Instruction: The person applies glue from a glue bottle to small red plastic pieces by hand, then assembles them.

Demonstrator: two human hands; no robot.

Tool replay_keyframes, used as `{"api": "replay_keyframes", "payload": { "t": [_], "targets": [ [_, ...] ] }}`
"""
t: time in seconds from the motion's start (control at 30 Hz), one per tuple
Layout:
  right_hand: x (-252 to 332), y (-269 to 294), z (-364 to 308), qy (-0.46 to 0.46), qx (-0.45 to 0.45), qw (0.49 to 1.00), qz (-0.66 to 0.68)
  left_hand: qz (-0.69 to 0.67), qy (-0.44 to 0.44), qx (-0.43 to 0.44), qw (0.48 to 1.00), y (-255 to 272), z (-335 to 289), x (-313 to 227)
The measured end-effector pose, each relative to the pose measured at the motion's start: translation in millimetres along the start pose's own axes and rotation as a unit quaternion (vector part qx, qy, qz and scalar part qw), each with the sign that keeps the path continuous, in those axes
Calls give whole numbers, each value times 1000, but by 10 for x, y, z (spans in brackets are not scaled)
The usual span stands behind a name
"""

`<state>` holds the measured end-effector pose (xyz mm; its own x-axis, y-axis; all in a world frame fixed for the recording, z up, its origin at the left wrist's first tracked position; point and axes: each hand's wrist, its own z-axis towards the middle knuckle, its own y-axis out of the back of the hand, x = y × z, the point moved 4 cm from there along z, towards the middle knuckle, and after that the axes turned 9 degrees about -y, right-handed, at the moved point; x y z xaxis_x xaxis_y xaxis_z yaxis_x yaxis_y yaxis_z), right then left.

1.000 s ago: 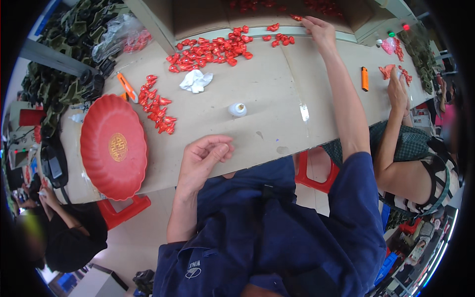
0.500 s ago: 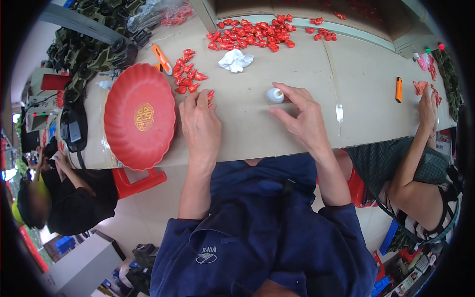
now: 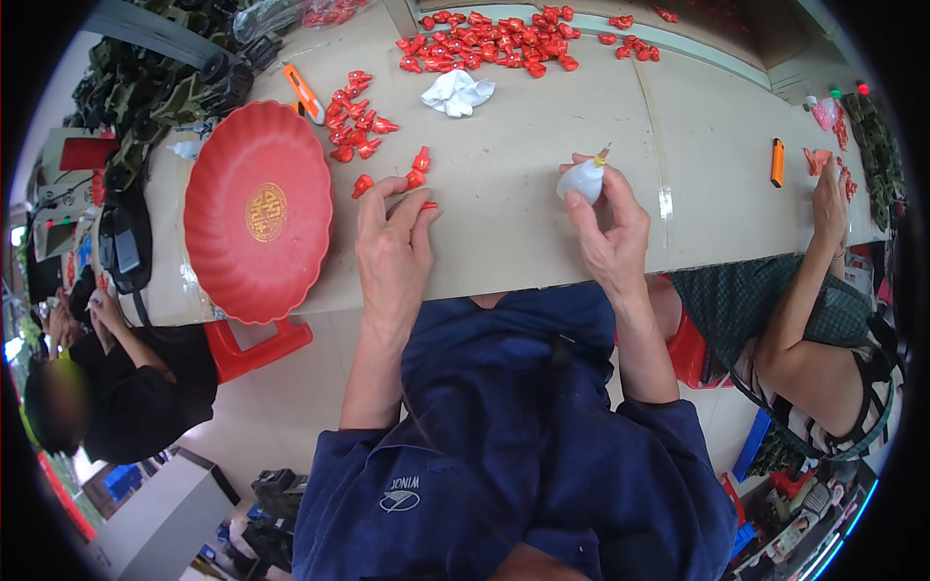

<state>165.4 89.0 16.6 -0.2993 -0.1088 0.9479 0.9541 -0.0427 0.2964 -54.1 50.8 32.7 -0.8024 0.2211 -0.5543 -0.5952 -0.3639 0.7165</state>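
My right hand point(image 3: 613, 228) is closed around a white squeeze bottle point(image 3: 584, 180) with a yellow collar and thin nozzle pointing up, held above the table. To its left, my left hand point(image 3: 394, 237) rests on the tabletop with fingers curled. A small red plastic piece point(image 3: 429, 205) shows between its thumb and fingertips, mostly covered. Just beyond those fingers lie a few loose red pieces point(image 3: 420, 160). Farther off is a small group of similar red pieces point(image 3: 355, 123).
A red scalloped bowl point(image 3: 308, 228) stands at the left, beside an orange-and-white cutter point(image 3: 304, 94). Crumpled white tissue point(image 3: 457, 93) lies ahead, before a large red pile point(image 3: 484, 44). Another orange cutter point(image 3: 777, 163) lies rightward. Co-workers sit on both sides; one's arm point(image 3: 812, 261) reaches onto the table.
My right hand has gone from open beside the bottle to gripping it, lifted and turned nozzle up. My left hand's fingers have closed on a red piece.
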Motion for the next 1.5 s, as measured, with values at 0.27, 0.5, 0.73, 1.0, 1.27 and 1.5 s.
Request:
{"api": "replay_keyframes", "payload": {
  "t": [0.27,0.5,0.73,1.0,1.27,1.5],
  "targets": [
    [192,-194,-221,-73,46,986,143,-472,186,14,862,-199,-150,-203],
    [354,-274,-177,97,-1,995,-12,-767,299,29,566,-472,-273,-398],
    [396,-159,-220,59,24,998,2,-788,278,21,549,-578,-336,-266],
    [459,184,-311,28,25,999,24,-816,282,41,503,-524,-328,-204],
    [615,186,-344,82,64,994,-37,-829,272,60,485,-549,-351,-178],
    [603,163,-350,70,67,994,-59,-833,260,60,485,-553,-340,-159]
  ]
}}
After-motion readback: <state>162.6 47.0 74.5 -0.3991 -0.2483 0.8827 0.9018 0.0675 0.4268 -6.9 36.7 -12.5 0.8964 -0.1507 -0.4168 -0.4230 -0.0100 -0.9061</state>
